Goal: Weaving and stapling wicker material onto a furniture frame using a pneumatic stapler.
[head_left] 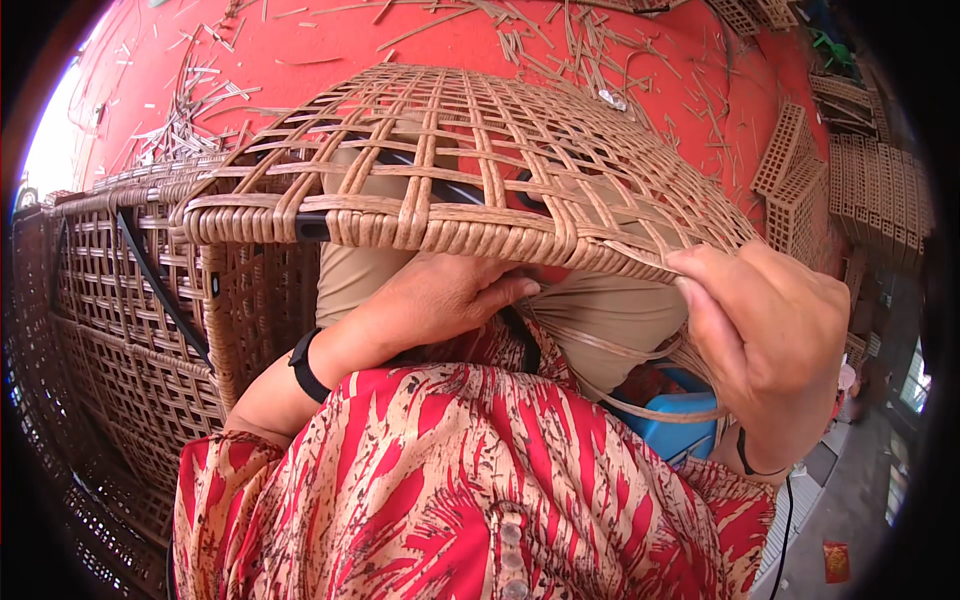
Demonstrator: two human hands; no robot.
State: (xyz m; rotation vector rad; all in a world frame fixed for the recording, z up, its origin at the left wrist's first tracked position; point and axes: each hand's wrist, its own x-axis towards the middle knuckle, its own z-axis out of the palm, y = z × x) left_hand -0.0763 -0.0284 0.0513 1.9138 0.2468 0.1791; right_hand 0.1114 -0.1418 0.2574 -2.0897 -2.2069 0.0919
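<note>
A curved open-weave wicker panel (480, 235) of flat brown strands spans my lap, its thickly wrapped rim facing me. Dark frame bars show through its gaps. My right hand (775, 315) is closed at the panel's right end, thumb and forefinger pinching a wicker strand (640, 252) against the rim. Under the rim, my left hand (455, 295) reaches in with its thumb bent against the forefinger; the other fingers and whatever they hold are hidden. Loose strands (610, 345) trail from below the rim toward my right wrist.
More woven wicker with a dark diagonal bar (160, 290) stands close on my left. Cut strand scraps (200, 95) litter the red floor. Several woven pieces (790, 190) stack at the right. A blue object (680, 425) sits under my right forearm, beside a black cable (787, 530).
</note>
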